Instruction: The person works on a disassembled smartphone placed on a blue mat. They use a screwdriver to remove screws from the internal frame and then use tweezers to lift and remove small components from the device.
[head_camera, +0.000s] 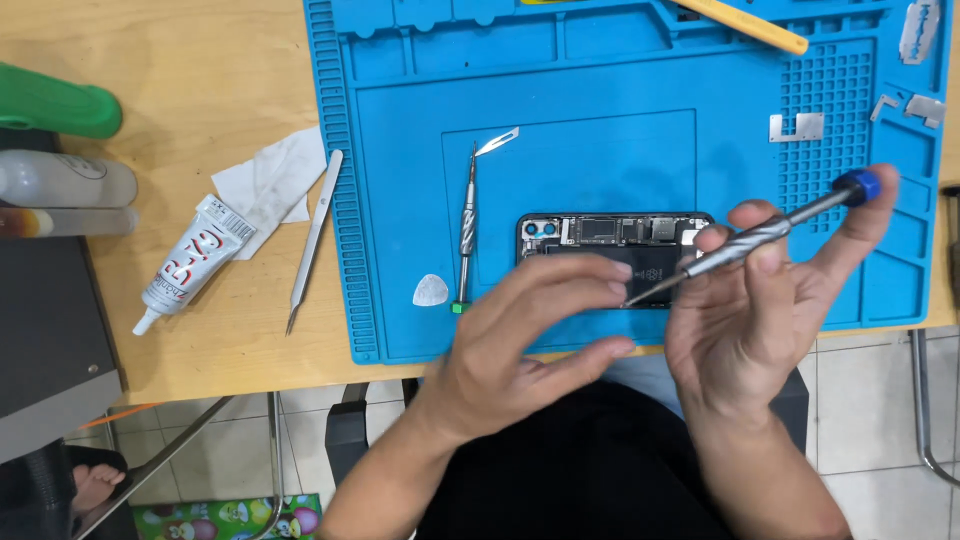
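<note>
An opened phone (610, 235) lies on a blue work mat (620, 90), its circuit board and black battery showing. My right hand (760, 320) grips a thin silver screwdriver (760, 235) with a blue cap, its tip slanting down onto the phone's lower right part. My left hand (530, 345) reaches in from below with fingers stretched over the phone's lower edge, holding nothing that I can see. The hands hide much of the phone's near side.
On the mat lie a second screwdriver (467, 225), a curved blade (497, 142), a pale pick (431, 291), small metal brackets (797, 127) and a yellow tool (745, 22). The wooden table (200, 70) holds tweezers (314, 238), a glue tube (190, 262), tissue (270, 180) and bottles (60, 180).
</note>
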